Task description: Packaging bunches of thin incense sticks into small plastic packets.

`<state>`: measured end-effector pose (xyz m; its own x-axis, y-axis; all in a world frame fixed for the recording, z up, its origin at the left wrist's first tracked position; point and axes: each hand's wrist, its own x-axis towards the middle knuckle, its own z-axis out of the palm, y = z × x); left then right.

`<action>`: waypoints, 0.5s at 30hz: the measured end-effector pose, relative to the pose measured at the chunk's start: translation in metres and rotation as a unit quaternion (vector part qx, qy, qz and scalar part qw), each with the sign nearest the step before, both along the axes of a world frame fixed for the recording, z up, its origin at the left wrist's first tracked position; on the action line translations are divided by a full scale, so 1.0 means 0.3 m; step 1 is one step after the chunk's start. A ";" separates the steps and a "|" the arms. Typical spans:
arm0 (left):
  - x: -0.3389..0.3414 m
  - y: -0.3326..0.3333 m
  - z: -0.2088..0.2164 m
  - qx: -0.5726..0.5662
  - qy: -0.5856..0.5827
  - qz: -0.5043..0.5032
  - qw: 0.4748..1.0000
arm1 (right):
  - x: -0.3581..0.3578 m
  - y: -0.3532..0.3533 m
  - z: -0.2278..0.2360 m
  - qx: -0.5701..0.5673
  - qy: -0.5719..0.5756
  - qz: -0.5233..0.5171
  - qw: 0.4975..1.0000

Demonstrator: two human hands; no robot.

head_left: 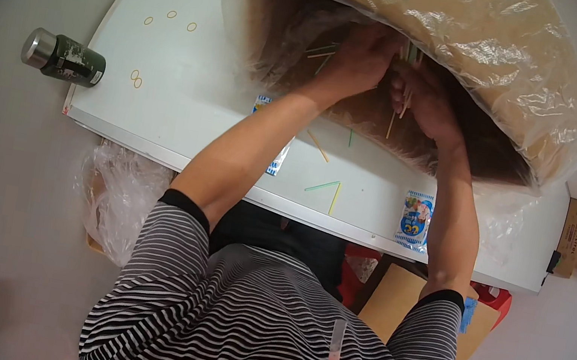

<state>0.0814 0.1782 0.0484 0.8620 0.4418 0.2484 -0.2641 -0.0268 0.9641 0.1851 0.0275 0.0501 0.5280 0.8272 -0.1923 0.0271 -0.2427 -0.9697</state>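
Both hands reach into the mouth of a large brown box covered in clear plastic, which opens toward me. My right hand is closed round a small bundle of thin sticks or straws, pale and green, their ends hanging below the fingers. Right beside it, my left hand is curled at the upper part of the bundle; its fingertips are hidden, so what they pinch cannot be made out. More thin green and yellow sticks lie inside the box, left of my left hand.
Loose sticks lie on the white table, with several rubber bands at its left. A dark flask lies by the left edge. One blue-white packet is beside my right forearm; another is partly under my left.
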 end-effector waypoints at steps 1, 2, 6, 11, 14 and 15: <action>0.037 -0.004 -0.009 0.001 -0.001 -0.004 1.000 | -0.001 0.006 0.004 0.020 0.093 0.020 0.995; 0.075 -0.014 -0.042 0.039 -0.041 0.041 0.998 | -0.002 0.015 0.004 0.040 0.187 0.042 0.981; 0.158 -0.031 -0.096 0.083 -0.080 0.143 0.983 | 0.024 0.006 0.007 0.051 0.252 0.024 0.966; 0.209 0.008 -0.176 0.236 -0.062 0.128 0.961 | 0.060 0.001 -0.029 0.043 0.277 0.062 0.958; 0.211 0.002 -0.182 0.238 -0.037 0.097 0.966 | 0.093 0.001 -0.082 0.081 0.303 0.063 0.947; 0.206 -0.006 -0.180 0.241 0.008 0.069 0.968 | 0.108 -0.003 -0.104 0.081 0.304 0.061 0.947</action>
<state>0.1433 0.1763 -0.0056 0.8081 0.3895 0.4419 -0.2112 -0.5087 0.8346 0.2175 0.0265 0.0189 0.2594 0.9197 -0.2948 -0.5305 -0.1194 -0.8392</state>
